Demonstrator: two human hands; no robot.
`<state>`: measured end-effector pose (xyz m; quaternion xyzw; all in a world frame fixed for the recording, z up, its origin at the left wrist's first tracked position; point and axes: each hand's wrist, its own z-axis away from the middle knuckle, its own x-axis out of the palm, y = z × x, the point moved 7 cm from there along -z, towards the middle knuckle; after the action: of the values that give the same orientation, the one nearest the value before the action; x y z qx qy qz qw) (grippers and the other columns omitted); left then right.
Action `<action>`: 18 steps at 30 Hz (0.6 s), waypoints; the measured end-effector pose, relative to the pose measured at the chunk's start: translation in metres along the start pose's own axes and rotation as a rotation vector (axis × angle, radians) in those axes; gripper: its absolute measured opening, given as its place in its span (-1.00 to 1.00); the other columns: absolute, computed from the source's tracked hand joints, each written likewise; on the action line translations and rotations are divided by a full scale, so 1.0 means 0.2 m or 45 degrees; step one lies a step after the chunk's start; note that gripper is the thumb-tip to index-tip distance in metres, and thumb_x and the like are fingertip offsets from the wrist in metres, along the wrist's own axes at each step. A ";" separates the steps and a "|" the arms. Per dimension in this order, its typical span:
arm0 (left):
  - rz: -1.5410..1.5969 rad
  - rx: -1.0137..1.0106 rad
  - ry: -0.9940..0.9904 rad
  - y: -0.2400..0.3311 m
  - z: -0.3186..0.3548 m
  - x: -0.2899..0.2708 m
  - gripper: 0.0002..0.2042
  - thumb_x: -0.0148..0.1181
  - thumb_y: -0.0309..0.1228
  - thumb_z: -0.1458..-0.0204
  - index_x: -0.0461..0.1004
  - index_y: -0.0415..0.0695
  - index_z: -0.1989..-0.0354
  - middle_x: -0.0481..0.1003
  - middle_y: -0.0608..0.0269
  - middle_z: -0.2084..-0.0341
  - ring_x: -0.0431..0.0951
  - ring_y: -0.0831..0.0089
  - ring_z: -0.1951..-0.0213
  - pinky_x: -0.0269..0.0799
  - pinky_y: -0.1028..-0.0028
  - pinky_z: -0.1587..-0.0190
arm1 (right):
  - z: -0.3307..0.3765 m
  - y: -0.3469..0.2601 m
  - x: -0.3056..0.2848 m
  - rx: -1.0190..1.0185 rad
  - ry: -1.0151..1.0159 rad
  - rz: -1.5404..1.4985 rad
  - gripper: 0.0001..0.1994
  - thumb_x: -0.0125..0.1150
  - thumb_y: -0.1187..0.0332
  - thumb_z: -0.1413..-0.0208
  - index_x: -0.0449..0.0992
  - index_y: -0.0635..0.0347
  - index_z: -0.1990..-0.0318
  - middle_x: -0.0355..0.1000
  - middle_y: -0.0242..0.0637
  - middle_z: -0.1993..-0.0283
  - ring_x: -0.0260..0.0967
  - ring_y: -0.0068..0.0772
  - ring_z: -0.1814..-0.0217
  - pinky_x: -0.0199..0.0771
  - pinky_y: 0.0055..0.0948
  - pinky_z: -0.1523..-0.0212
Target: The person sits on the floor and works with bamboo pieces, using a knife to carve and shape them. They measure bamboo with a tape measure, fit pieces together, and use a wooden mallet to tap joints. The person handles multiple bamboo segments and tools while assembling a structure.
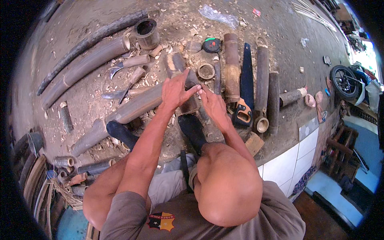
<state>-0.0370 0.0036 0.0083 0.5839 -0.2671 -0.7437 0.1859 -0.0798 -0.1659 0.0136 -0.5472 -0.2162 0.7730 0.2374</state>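
Observation:
My left hand (175,93) rests over the end of a long brown bamboo pole (136,105), which lies across a shorter bamboo piece (174,62) with a pale scraped patch. Its visible fingers are stretched and its thumb points right. My right hand (214,105) meets the tip of that thumb, its own thumb and forefinger pinched there; anything between them is too small to make out. Just right of my hands are a short bamboo ring (206,71), a thick bamboo tube (231,66) and a handsaw (243,112) with an orange and black handle.
Left lie knives, among them a curved blade (115,70), and a long bamboo tube (86,72). A bamboo cup (146,33) and a tape measure (211,45) stand farther off. More bamboo tubes (262,80) lie right. Wood shavings litter the floor; white tiles (280,170) edge it.

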 end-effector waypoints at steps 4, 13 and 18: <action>0.038 0.074 0.212 0.00 0.00 0.00 -0.11 0.31 0.28 -0.01 0.37 -0.15 -0.38 0.63 -0.07 -0.01 0.62 0.06 -0.05 0.34 0.09 -0.10 | 0.00 0.00 0.03 0.076 -0.023 0.153 -0.50 -0.07 0.00 -0.45 0.42 -0.01 -0.39 0.60 0.23 0.19 0.58 0.39 0.14 0.55 0.23 0.08; -0.145 -0.024 0.311 0.00 -0.05 0.09 -0.03 0.37 0.34 0.10 0.35 -0.09 -0.39 0.67 -0.04 0.26 0.67 0.04 0.15 0.33 0.13 0.03 | -0.21 0.33 0.04 0.025 0.189 0.072 -0.50 -0.12 0.00 -0.46 0.55 0.13 -0.25 0.58 0.23 0.23 0.57 0.37 0.15 0.55 0.08 0.12; -0.061 -0.021 0.127 0.00 -0.02 0.03 0.07 0.31 0.43 0.12 0.29 -0.17 -0.43 0.66 -0.14 0.19 0.66 0.01 0.11 0.32 0.14 0.02 | -0.11 0.24 0.03 0.078 0.036 -0.218 -0.46 -0.07 -0.04 -0.45 0.52 0.21 -0.26 0.56 0.24 0.17 0.56 0.34 0.10 0.52 0.04 0.11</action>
<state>-0.0350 -0.0008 0.0044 0.6251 -0.2374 -0.7200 0.1860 -0.0679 -0.1977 -0.0258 -0.5302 -0.2351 0.7482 0.3221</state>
